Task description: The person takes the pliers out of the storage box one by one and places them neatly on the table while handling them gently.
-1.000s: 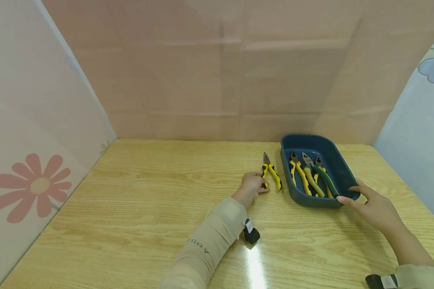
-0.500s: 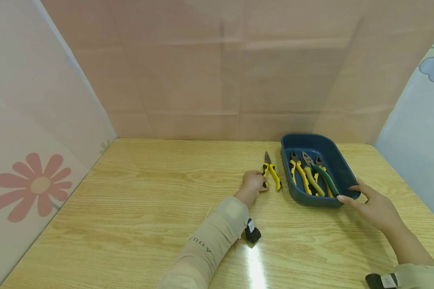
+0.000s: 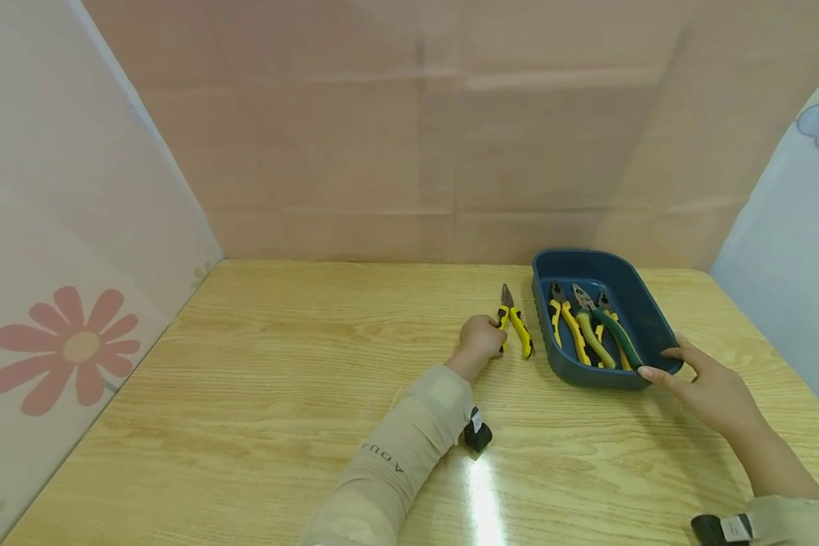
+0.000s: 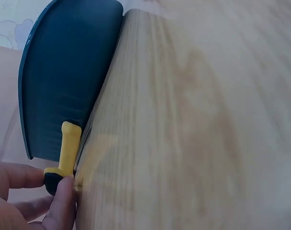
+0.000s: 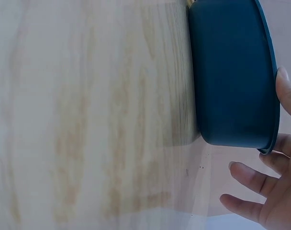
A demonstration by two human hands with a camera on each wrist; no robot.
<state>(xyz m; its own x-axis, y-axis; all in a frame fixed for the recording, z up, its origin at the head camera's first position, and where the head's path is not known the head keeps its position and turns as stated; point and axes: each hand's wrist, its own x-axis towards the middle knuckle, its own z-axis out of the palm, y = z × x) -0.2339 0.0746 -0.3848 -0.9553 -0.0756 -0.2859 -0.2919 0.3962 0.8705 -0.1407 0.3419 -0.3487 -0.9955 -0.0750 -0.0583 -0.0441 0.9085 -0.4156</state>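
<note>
At the left of the blue bin (image 3: 600,377), my left hand (image 3: 479,337) pinches the left handle of yellow-black pliers (image 3: 522,332), which lie with handles spread and tips pointing away. Thumb and fingers of the left hand (image 4: 11,208) meet at the end of the pliers' handle (image 4: 70,148) in the left wrist view. My right hand (image 3: 717,394) holds the bin's near right corner. In the right wrist view, the thumb of that hand (image 5: 282,191) lies on the rim of the bin (image 5: 231,72), with some fingers spread below.
Inside the bin lie green-handled pliers (image 3: 617,336) and yellow-black pliers (image 3: 575,334). The wooden table (image 3: 280,364) meets a brown back wall (image 3: 348,152), with a flower-patterned panel (image 3: 41,227) at left and another panel (image 3: 792,250) at right.
The left hand's fingers have drawn in around the pliers' handle, and the thumb that showed below it is now tucked from the head view. The right hand keeps its place on the bin.
</note>
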